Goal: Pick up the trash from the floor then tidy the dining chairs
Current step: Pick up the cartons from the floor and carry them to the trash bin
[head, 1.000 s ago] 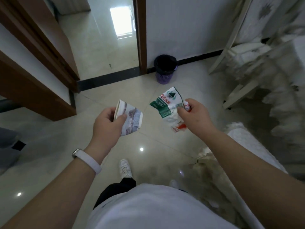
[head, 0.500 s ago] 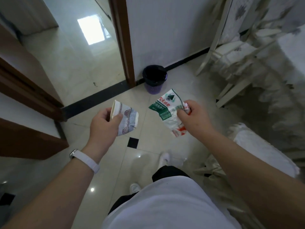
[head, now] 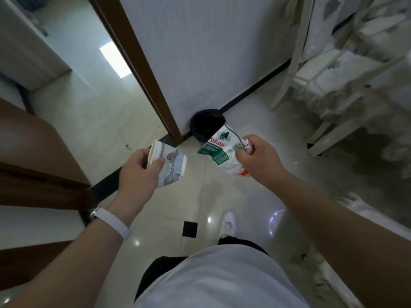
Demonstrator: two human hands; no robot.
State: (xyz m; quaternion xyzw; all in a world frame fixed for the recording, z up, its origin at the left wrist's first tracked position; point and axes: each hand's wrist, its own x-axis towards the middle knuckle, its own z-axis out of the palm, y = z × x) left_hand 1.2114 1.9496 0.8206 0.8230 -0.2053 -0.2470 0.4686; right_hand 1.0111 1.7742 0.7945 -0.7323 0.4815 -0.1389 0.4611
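Left hand: centre-left of the frame, fingers curled around a crushed paper cup. The cup is white with a blue and purple pattern; its flattened rim points to the upper left, and the thumb presses across its side. A white wristband sits on this wrist.

Right hand: right of centre, closed on a crumpled plastic wrapper. The wrapper is white with a green panel, red lettering and a small green mountain mark; most of it sticks out to the left of the fist.

Bin: small, round, lined with a black bag, standing on the floor against the wall just right of the brown door frame. In the frame the wrapper's upper corner overlaps the bin's right rim; the cup is lower and to the left of it.

Floor: glossy pale tiles with one small black square inset at lower centre.

Dining chair: upper right, pale frame, seat under a light cover, blurred. Table edge with a pale cloth at right, also blurred.

Person: white shirt at the bottom, dark trousers, one white shoe on the tiles.

Brown furniture: left edge.
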